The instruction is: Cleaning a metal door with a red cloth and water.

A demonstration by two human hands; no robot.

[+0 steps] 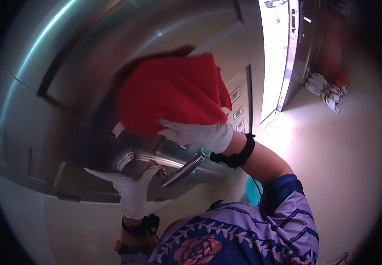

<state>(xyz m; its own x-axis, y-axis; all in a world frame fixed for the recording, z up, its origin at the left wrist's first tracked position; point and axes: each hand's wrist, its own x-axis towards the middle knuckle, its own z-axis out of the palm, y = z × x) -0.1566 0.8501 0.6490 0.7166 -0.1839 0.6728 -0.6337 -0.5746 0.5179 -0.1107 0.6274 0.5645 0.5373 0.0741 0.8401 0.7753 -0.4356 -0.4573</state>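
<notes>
A folded red cloth (171,92) covers part of a shiny metal-faced door (88,142). My right hand (201,134), in a white glove, holds the cloth from below, with its fingertips partly hidden behind it. Below and to the left, my left hand (133,188), also gloved in white, holds nothing; its thumb and fingers are spread beside the door's handle plate. The metal lever handle (184,170) juts out between my two hands. Black straps circle both wrists.
An open doorway (273,59) lets in bright light at the upper right. White slippers (330,101) and other shoes lie on the pale tiled floor (336,159) beyond it. A turquoise basin (253,190) stands on the floor, partly hidden by my right arm.
</notes>
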